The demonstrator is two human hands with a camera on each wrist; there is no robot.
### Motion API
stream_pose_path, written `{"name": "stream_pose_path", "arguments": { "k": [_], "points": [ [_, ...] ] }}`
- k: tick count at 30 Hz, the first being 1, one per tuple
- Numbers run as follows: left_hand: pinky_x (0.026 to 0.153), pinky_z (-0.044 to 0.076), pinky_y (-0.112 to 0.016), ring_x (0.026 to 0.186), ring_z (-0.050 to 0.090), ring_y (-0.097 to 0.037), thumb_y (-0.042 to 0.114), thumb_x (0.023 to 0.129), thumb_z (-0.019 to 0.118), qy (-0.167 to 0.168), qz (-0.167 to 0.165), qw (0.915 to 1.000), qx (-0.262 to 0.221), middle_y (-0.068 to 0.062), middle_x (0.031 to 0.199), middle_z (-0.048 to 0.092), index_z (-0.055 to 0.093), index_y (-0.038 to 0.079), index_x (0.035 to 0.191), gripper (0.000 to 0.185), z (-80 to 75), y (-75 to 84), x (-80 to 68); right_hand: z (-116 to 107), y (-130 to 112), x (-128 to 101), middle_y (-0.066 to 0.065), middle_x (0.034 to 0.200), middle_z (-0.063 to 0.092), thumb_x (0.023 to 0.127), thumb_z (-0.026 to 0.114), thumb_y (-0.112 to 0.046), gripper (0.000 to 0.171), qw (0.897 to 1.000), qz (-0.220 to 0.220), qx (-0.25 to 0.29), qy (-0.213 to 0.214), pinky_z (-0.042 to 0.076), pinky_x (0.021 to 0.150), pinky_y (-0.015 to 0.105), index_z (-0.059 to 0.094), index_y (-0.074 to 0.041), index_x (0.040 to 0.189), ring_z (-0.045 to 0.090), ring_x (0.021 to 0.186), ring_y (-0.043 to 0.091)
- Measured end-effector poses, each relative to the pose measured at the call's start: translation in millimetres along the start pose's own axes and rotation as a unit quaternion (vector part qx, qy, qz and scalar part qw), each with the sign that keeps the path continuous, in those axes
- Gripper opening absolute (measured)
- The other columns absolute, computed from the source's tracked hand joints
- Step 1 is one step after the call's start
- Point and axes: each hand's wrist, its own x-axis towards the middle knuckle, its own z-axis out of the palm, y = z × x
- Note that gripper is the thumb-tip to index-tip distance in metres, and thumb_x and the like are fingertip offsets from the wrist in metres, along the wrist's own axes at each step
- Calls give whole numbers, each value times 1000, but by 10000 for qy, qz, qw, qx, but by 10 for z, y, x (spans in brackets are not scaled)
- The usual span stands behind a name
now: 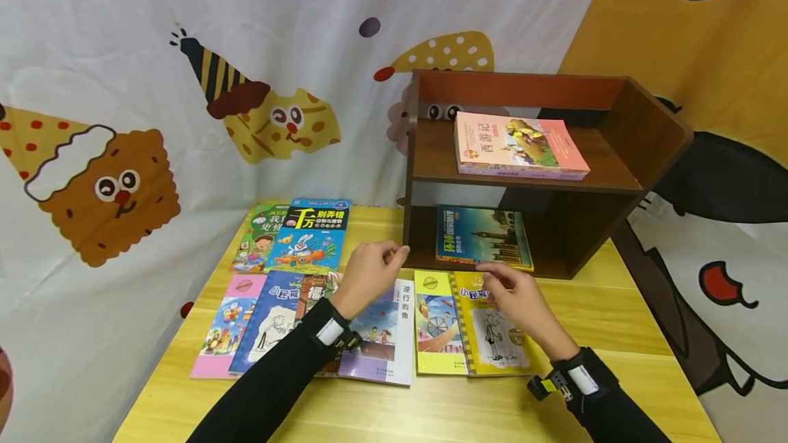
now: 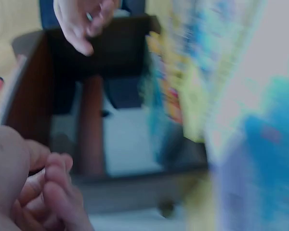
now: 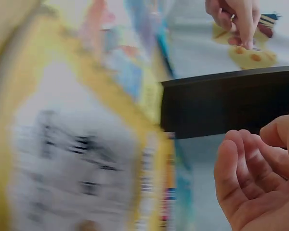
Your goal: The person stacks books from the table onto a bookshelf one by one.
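Hands hover empty over the books: left hand (image 1: 369,271) loosely curled, right hand (image 1: 520,299) relaxed above the yellow book (image 1: 492,333).

The head camera looks forward and down from above the wooden table (image 1: 345,409), taking in the small brown shelf (image 1: 640,149) and the printed backdrop behind it. Each wrist camera sits very close behind its own hand, facing toward the shelf (image 2: 94,125); both are blurred, so the angle is probably low. All three views share the shelf (image 3: 231,101).
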Motion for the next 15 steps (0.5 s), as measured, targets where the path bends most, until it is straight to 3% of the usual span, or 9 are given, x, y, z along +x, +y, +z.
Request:
{"name": "stream_pose_path", "arguments": {
  "k": [3, 8, 12, 15],
  "points": [
    [45, 28, -24, 42, 40, -9, 42, 105, 59, -282, -397, 9988, 20, 8, 50, 45, 75, 25, 81, 33, 20, -293, -175, 185, 171, -31, 13, 102, 70, 107, 57, -40, 30, 9989, 293, -17, -357, 54, 57, 32, 70, -24, 129, 63, 73, 26],
    [46, 32, -25, 45, 45, -10, 39, 106, 59, -734, -840, 9937, 101, 7, 54, 53, 81, 19, 103, 29, -86, -601, -350, 360, 365, -97, 8, 90, 69, 106, 59, -39, 25, 9945, 643, 130, -813, 53, 57, 31, 74, -24, 120, 62, 72, 22],
    [45, 32, -28, 47, 47, -13, 42, 106, 57, -1066, -1203, 9866, 268, 0, 70, 66, 74, 18, 124, 34, -297, -769, -300, 415, 418, -126, 6, 85, 67, 105, 61, -41, 23, 9922, 784, 150, -959, 53, 56, 31, 75, -26, 114, 62, 72, 20],
    [46, 38, -33, 52, 55, -20, 42, 106, 56, -972, -1370, 9842, 567, -8, 87, 73, 66, 13, 137, 43, -502, -917, -177, 430, 430, -129, 4, 85, 67, 104, 62, -42, 21, 9922, 773, 19, -979, 53, 57, 30, 75, -27, 112, 62, 73, 19]
  ]
}}
